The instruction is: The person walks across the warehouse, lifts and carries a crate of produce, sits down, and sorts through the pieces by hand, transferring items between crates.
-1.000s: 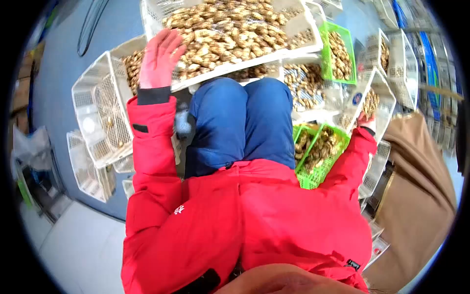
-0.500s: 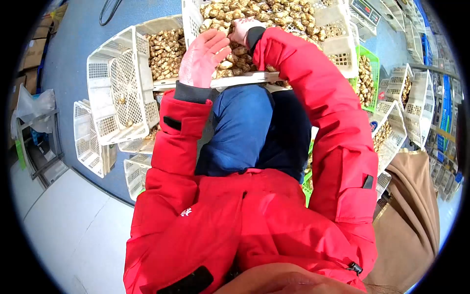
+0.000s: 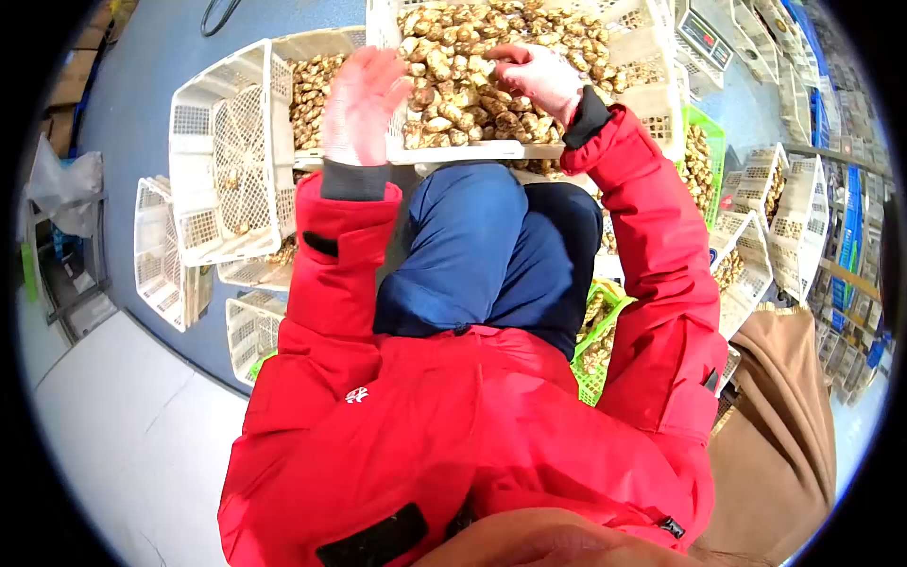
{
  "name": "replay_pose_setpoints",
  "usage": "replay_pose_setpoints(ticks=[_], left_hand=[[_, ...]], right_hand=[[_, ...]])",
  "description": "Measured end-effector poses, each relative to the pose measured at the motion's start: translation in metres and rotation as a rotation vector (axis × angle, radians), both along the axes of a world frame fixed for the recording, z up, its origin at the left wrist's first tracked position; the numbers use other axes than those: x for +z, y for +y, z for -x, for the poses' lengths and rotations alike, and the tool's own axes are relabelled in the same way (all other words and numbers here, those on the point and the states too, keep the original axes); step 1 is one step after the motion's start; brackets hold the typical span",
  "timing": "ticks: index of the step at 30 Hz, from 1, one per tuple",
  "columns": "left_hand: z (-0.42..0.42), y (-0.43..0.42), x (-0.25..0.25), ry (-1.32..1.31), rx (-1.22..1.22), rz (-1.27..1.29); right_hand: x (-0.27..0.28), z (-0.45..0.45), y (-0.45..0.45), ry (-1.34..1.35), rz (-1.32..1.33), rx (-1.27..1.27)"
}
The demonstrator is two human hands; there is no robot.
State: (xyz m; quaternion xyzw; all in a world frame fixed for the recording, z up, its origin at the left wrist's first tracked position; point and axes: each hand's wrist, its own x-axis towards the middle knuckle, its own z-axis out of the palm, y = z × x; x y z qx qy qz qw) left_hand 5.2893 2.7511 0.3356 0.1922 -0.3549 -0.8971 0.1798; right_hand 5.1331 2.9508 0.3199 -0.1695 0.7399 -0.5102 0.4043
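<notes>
A white plastic crate (image 3: 525, 150) in front of my knees holds a heap of small knobbly brown-and-cream tubers (image 3: 463, 71). My left hand (image 3: 364, 104) is over the crate's left side, its fingers stretched out, holding nothing that shows. Above the middle of the heap, my right hand (image 3: 543, 80) points leftward with bent fingers and a gap between thumb and forefinger. No tuber can be made out in it. Both hands look pale pink, with dark cuffs at the wrists.
To the left stands an upended white crate (image 3: 236, 161) beside more tubers (image 3: 312, 99). Green crates (image 3: 704, 156) and white crates (image 3: 798, 222) line the right side. A scale (image 3: 704, 38) is at the upper right. Brown cloth (image 3: 779, 425) hangs at the lower right.
My right hand has moved rightward and lifted from the tubers near the left hand. My left hand has shifted left and slightly up, so the two are farther apart.
</notes>
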Motion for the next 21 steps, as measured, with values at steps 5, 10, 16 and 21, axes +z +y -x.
replay_pose_setpoints(ticks=[5,10,16,21], left_hand=[[-0.010,-0.023,0.005,0.029,0.008,0.146],[-0.017,-0.012,-0.004,-0.018,-0.074,0.084],[-0.020,-0.024,-0.014,-0.028,-0.046,0.075],[-0.018,-0.019,-0.030,-0.001,0.025,0.045]], right_hand=[[-0.017,0.004,-0.076,0.829,-0.471,0.232],[-0.062,0.011,-0.114,0.898,-0.630,0.320],[-0.015,0.010,-0.037,-0.134,0.215,-0.059],[-0.027,0.002,-0.048,0.420,-0.200,0.202]])
